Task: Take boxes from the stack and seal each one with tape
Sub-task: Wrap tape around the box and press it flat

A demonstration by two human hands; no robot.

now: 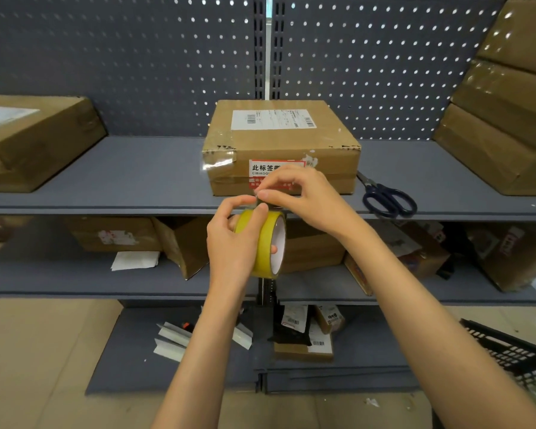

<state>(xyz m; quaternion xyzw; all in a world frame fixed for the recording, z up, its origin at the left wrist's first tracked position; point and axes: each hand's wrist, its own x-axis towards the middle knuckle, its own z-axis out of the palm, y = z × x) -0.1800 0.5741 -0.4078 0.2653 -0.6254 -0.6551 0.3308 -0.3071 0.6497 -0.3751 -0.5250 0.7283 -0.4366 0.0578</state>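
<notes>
A brown cardboard box (280, 140) with a white shipping label on top and a red-and-white sticker on its front stands on the grey shelf (136, 181). Just in front of it, my left hand (232, 239) grips a yellow tape roll (265, 243) with fingers through its core. My right hand (304, 196) pinches the tape's loose end at the top of the roll. A stack of cardboard boxes (508, 119) leans at the right of the shelf.
Dark-handled scissors (387, 199) lie on the shelf right of the box. Another box (34, 140) sits at the far left. Lower shelves hold more boxes, paper and small parcels. A black crate (514, 351) is at the lower right. Pegboard backs the shelf.
</notes>
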